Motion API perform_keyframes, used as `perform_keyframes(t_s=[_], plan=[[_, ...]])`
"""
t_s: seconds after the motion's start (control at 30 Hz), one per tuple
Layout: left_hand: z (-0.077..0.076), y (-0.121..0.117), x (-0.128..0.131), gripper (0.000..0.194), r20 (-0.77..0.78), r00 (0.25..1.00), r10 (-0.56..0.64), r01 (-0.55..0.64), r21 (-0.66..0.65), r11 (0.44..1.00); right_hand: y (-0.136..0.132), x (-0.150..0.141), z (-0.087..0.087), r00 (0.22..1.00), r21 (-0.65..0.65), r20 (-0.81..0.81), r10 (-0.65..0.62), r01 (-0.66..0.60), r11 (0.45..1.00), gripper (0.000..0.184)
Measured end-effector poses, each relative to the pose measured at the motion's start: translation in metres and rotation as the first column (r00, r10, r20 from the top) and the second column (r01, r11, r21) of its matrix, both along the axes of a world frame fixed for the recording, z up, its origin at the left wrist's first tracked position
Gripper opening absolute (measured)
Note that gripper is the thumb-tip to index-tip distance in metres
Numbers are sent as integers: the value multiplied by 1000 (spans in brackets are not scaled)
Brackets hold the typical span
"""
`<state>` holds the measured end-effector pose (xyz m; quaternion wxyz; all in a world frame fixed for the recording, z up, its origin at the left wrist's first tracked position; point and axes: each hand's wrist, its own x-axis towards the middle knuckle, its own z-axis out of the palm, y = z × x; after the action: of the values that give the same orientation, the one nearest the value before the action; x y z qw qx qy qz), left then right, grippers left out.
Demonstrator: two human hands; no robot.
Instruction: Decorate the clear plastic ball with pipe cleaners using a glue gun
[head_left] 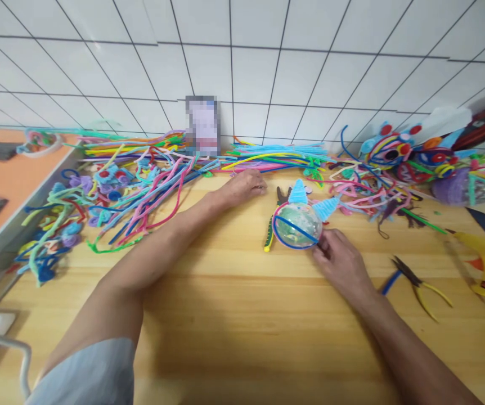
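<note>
Pinches clear ball (301,218) at edge in right fingers (330,241); curls left fingers (256,181) loosely, cannot tell around what. Probably light, slick; best held there.

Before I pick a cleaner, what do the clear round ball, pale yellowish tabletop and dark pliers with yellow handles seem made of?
Clear round ball: probably glossy plastic, being transparent with pale highlights; perhaps glass.
Pale yellowish tabletop: smooth satin wood or laminate, judging by its grain streaks.
Dark pliers with yellow handles: likely dull metal, from the slim dark head; even yellow colouring suggests plastic coating.
</note>
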<state>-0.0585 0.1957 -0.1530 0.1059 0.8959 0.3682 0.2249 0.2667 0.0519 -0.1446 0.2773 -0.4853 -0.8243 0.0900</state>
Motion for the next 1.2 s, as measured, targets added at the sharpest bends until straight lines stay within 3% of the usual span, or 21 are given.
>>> perform_keyframes(t_s=[0.3, 0.87, 1.03, 1.2], plan=[[-6, 0, 2, 32, 14, 998, 62, -62, 23, 998, 0, 1, -4, 1000, -4, 13, -21, 21, 1000, 12], [1, 6, -10, 33, -38, 999, -28, 26, -47, 999, 0, 0, -1, 1000, 1, 13, -4, 4, 1000, 14], [-3, 8, -13, 33, 38, 999, -3, 4, -29, 1000, 0, 0, -1, 1000, -15, 4, -13, 13, 1000, 13], [-5, 5, -10, 32, 164, 980, 112, -109, -27, 994, 0, 1, -3, 1000, -4, 6, -16, 16, 1000, 10]])
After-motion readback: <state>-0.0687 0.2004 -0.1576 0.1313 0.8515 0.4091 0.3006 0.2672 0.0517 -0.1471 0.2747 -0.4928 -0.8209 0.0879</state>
